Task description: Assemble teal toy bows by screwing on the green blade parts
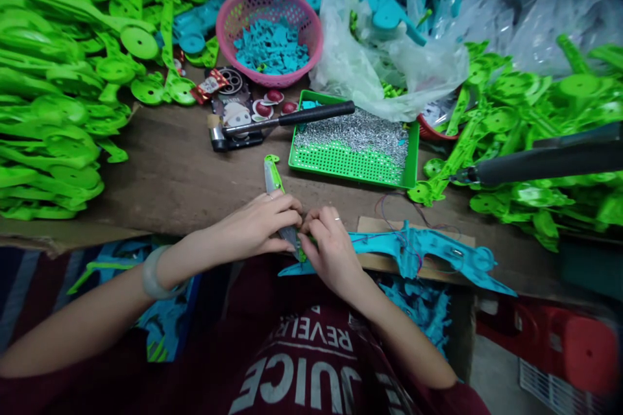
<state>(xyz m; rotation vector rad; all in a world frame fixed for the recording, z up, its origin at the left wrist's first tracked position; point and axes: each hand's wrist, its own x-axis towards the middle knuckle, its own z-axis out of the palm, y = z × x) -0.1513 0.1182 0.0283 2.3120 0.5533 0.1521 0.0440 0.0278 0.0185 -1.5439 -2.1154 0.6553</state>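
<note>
My left hand [260, 224] and my right hand [328, 249] meet at the near edge of the brown table [180, 168]. Both are closed on a green and grey plastic part [273, 176] that sticks out away from me past my left fingers. Its lower end is hidden between my fingers. A long turquoise plastic toy piece [428, 256] with thin wires lies just right of my right hand, resting on a piece of cardboard. A pale bangle [153, 272] sits on my left wrist.
A green tray of small metal pins [360, 142] lies ahead, with a black-handled hammer [287, 120] beside it. A pink basket [270, 32] holds turquoise bits. Heaps of green plastic parts [63, 78] fill left and right. A dark tool handle [545, 162] juts in from the right.
</note>
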